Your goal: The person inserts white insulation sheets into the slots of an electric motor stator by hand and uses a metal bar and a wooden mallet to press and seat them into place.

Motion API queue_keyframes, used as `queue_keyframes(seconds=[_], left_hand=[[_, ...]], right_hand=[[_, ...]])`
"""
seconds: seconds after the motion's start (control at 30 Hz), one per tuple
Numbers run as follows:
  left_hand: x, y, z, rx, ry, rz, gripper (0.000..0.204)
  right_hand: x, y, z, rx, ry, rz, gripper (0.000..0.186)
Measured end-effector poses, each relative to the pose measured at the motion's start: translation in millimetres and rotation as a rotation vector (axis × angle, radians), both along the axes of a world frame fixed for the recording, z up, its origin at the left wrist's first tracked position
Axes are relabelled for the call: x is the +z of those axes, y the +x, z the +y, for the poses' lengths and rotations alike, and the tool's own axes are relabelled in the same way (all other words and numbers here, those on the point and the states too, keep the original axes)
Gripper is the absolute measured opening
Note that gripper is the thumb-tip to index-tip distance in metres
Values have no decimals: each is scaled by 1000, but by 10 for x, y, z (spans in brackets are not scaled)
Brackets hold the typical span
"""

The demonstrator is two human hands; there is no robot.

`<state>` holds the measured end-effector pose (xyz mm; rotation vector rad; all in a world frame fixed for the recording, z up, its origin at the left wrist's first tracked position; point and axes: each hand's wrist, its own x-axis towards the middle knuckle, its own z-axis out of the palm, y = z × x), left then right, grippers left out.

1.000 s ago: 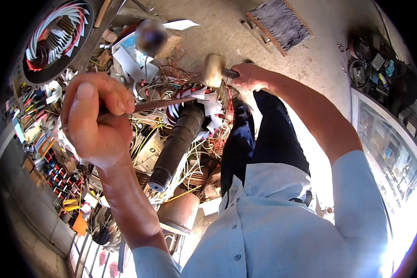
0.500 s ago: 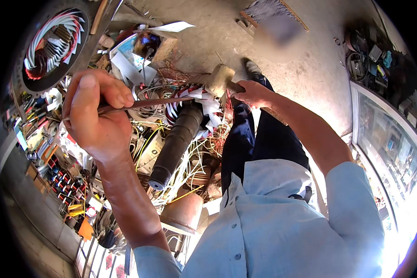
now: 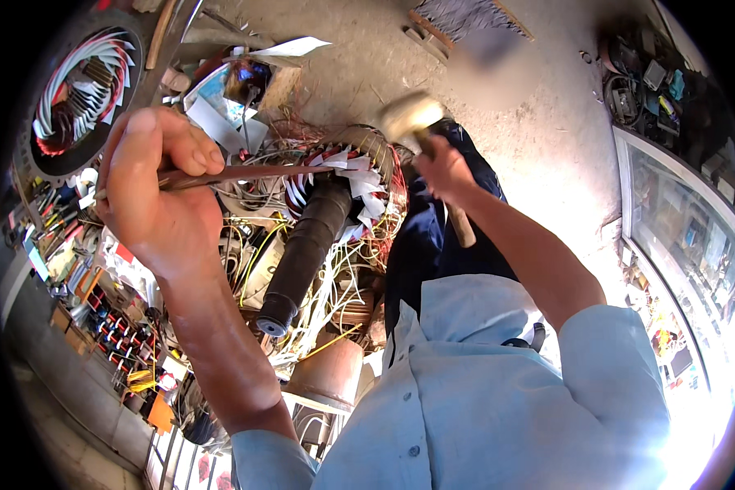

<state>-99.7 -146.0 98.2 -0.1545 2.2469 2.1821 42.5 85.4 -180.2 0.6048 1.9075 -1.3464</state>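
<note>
My left hand [image 3: 155,196] is closed round a long, flat brown bar [image 3: 265,171], whose far end rests at the red-and-white windings [image 3: 363,184] of a motor part with white insulating slips. A dark cylindrical shaft [image 3: 302,257] sticks out of that part toward me. My right hand [image 3: 445,171] grips the handle of a pale mallet [image 3: 408,114]; its head is smeared by motion and raised a little above and to the right of the bar's far end.
A second wound ring [image 3: 77,94] stands at upper left. Tangled wires [image 3: 343,286], a bucket [image 3: 327,367] and cluttered tools [image 3: 65,245] surround the work. A framed mat [image 3: 469,20] lies on the floor; a glass cabinet [image 3: 678,237] and dark clutter [image 3: 645,82] are on the right.
The mallet head has moved up and right, away from the bar's end, and its handle is more upright. My left hand and the bar have shifted slightly left and up in view.
</note>
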Motion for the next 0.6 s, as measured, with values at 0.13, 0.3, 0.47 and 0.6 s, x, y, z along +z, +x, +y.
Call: queue_keyframes(seconds=[0.13,0.3,0.47,0.6], left_hand=[[-32,-15,8,32,-5,-10,26],[-32,4,66,59,38,-15,22],[-11,162,53,123,19,-15,21],[187,542,-116,115,-74,50,17]], right_hand=[[54,-210,172,239,-158,-155,40],[72,-14,-20,230,-51,-64,45],[213,-155,92,123,-105,-132,31],[521,-200,254,86,-12,-180,33]])
